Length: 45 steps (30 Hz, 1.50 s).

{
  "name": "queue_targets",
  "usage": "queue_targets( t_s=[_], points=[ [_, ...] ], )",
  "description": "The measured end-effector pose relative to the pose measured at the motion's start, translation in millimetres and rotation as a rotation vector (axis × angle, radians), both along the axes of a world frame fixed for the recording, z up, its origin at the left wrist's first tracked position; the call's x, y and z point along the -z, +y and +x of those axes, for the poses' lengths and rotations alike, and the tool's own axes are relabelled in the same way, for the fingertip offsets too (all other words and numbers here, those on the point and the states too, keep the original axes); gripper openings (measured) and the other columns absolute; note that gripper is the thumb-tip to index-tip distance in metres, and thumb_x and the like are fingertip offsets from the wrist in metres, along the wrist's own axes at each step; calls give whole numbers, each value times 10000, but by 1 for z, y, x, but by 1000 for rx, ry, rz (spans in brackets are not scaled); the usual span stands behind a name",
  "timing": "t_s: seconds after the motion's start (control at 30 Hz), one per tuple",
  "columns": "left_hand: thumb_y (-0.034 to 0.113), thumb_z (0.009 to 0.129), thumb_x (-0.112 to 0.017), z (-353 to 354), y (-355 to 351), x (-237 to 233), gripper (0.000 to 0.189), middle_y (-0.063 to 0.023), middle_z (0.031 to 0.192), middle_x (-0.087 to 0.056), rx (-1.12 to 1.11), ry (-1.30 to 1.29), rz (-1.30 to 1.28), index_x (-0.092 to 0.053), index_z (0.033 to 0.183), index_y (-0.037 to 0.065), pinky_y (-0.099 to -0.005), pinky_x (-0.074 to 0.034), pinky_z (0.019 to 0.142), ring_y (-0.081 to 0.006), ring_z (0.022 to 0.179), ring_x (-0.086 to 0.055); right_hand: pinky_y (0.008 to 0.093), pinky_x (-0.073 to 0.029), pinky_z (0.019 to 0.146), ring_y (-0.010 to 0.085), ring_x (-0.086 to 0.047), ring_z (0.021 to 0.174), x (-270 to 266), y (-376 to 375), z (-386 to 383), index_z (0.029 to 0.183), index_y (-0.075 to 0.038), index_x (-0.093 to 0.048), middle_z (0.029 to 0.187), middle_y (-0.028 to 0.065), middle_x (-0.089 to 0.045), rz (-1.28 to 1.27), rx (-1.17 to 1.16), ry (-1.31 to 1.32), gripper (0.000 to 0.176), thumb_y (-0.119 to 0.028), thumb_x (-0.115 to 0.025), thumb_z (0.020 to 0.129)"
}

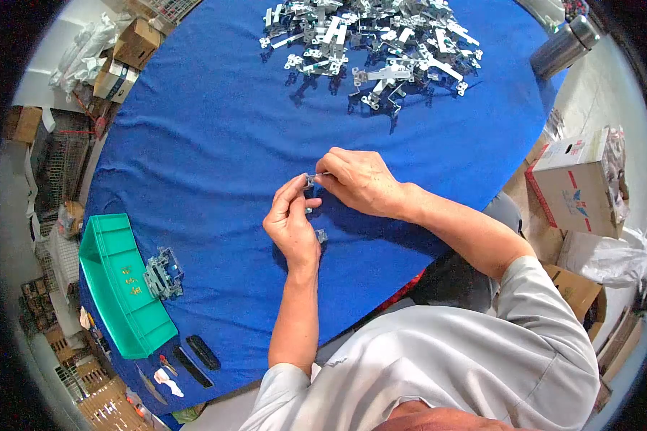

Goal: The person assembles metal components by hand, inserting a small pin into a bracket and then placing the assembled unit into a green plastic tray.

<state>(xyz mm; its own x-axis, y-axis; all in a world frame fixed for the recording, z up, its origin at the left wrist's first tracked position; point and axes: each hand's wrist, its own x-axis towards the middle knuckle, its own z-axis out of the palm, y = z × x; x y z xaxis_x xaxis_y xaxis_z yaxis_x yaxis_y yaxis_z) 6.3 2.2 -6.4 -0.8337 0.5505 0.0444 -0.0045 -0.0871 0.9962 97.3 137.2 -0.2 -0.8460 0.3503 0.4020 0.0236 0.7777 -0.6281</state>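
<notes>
My left hand is closed around a small silvery metal bracket, which shows at its fingertips; part of it is hidden by the fingers. Fingers of my right hand pinch a thin metal piece right at the top of that bracket. Both hands meet over the middle of the blue cloth. Just beside my left wrist, another small metal part shows on the cloth.
A large pile of metal brackets lies at the far side. To the left stand a green tray with small brass-coloured pieces and a small stack of metal parts. Black tools lie near the front edge; a steel flask is far right.
</notes>
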Motion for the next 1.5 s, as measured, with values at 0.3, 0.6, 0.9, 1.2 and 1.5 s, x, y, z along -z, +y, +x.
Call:
queue_targets(
  t_s=[0.3, 0.6, 0.9, 1.2, 1.5],
  points=[
    [-62, 926, -552, -2, -1, -4, 393, -184, 1080, -675, 88, -123, 45, -515, 1318, -58, -268, -602, 705, -164, 884, -672, 416, -505, 660, 328, -620, 802, -1, 5, 1, 968, -56, -575, 899, 115, -601, -33, -74, 159, 139, -99, -667, 874],
    [291, 1049, -368, -18, -4, -10, 505, -282, 1363, -511, 329, -677, 596, -349, 1428, -41, -487, -421, 1094, -395, 1299, -493, 423, -496, 695, 339, -595, 828, -1, 3, -2, 999, -57, -576, 875, 120, -576, -152, -39, 159, 131, -117, -635, 899],
    [63, 1020, -474, -10, -2, -11, 394, -225, 1400, -502, 121, -247, 359, -424, 1401, -25, -330, -603, 846, -325, 1210, -582, 480, -484, 596, 394, -635, 705, -6, -7, 2, 1004, -43, -547, 773, 179, -629, -309, -12, 86, 147, -169, -604, 952],
    [93, 1026, -481, -7, -6, -7, 374, -191, 1331, -563, 63, 104, 148, -486, 1375, -44, -309, -589, 783, -234, 1073, -637, 491, -487, 606, 379, -653, 734, -5, -10, 3, 1002, -62, -530, 777, 164, -649, -222, -114, -108, 165, -220, -561, 969],
    [120, 1008, -540, 1, 2, -9, 271, -133, 1043, -701, -2, -143, 112, -634, 1188, -59, -238, -570, 566, -185, 898, -695, 415, -473, 558, 321, -610, 659, -7, 1, 3, 977, -53, -599, 778, 117, -583, -66, 24, 159, 136, -85, -681, 873]
  ],
)
